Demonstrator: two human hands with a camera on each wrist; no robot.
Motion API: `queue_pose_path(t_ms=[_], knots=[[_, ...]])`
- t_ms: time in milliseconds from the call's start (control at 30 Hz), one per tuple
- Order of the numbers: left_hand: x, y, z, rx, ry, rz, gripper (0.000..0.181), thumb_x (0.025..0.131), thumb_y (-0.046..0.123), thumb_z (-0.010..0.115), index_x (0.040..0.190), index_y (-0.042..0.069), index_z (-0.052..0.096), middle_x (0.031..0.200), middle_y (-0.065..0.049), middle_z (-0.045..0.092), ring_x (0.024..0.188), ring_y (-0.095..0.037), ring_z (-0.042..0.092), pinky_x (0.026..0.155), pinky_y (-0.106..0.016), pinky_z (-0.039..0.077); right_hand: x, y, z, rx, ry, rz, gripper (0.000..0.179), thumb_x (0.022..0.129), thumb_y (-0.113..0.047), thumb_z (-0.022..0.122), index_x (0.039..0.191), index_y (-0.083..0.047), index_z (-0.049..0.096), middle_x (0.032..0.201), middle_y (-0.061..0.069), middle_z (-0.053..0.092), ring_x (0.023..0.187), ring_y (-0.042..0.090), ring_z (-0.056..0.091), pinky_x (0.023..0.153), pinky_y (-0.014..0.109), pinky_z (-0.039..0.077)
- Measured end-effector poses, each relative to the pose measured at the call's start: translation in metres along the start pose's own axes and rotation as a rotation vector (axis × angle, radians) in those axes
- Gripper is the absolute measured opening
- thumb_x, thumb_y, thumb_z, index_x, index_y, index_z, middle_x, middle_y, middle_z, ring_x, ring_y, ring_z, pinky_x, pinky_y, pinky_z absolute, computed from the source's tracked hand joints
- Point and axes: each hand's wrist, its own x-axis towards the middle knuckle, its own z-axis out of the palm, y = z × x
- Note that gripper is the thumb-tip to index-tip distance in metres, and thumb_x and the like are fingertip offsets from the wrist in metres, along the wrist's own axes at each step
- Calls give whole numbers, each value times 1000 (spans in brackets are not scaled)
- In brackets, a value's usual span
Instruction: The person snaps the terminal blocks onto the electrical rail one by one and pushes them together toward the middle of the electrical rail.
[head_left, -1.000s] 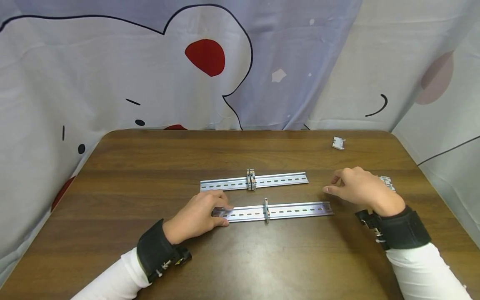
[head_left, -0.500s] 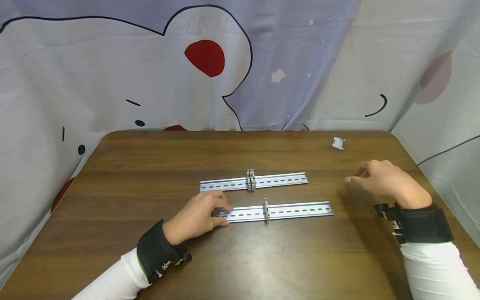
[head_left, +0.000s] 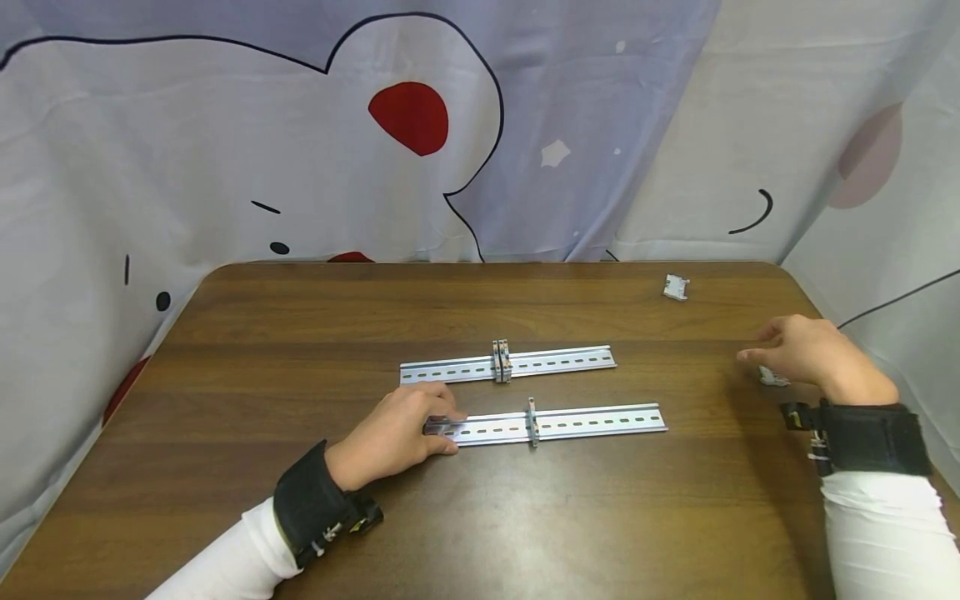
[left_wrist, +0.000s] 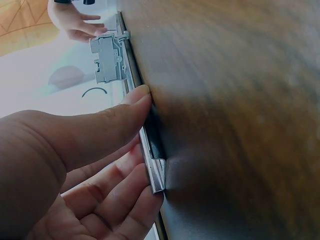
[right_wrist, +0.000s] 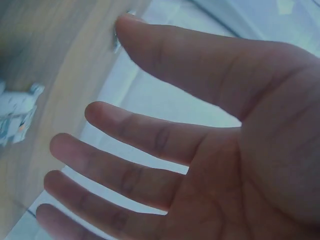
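Note:
My left hand point(head_left: 401, 425) grips the left end of the nearer slotted metal DIN rail point(head_left: 600, 421), thumb on the near edge and fingers along the far one. One grey terminal block point(left_wrist: 109, 59) stands clipped across that rail, near its middle. At the table's right side, my right hand point(head_left: 825, 354) hovers with fingers spread and nothing in its grasp. Under it, partly hidden, lies a pale terminal block point(head_left: 772, 377). In the right wrist view a whitish terminal block point(right_wrist: 17, 115) shows beyond the fingertips point(right_wrist: 95, 111).
Behind the gripped rail lies a second DIN rail point(head_left: 570, 360) with terminal blocks point(head_left: 502, 362) clipped side by side near its middle. Another loose terminal block point(head_left: 676, 287) lies at the back right of the wooden table point(head_left: 337, 308). A printed curtain point(head_left: 225, 150) hangs behind.
My right hand has moved rightward, away from the rail's right end, to above the loose terminal block at the table's right side. My left hand and both rails stay put.

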Motion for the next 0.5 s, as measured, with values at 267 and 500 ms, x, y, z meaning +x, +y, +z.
queue_pose_path(t_ms=[267, 500], knots=[[0, -1, 1, -4, 3, 3, 35, 77, 25, 84, 109, 13, 75, 98, 5, 62, 94, -15, 61, 80, -36, 50, 5, 17, 5, 3, -69, 34, 77, 82, -44, 74, 118, 20, 51, 104, 38, 59, 89, 50, 58, 71, 54, 49], [1, -1, 1, -7, 3, 1, 35, 77, 24, 84, 109, 13, 75, 98, 5, 62, 94, -15, 61, 80, -35, 50, 10, 20, 14, 89, -85, 43, 53, 82, -21, 73, 114, 17, 54, 68, 11, 57, 46, 19, 55, 47, 36, 48]])
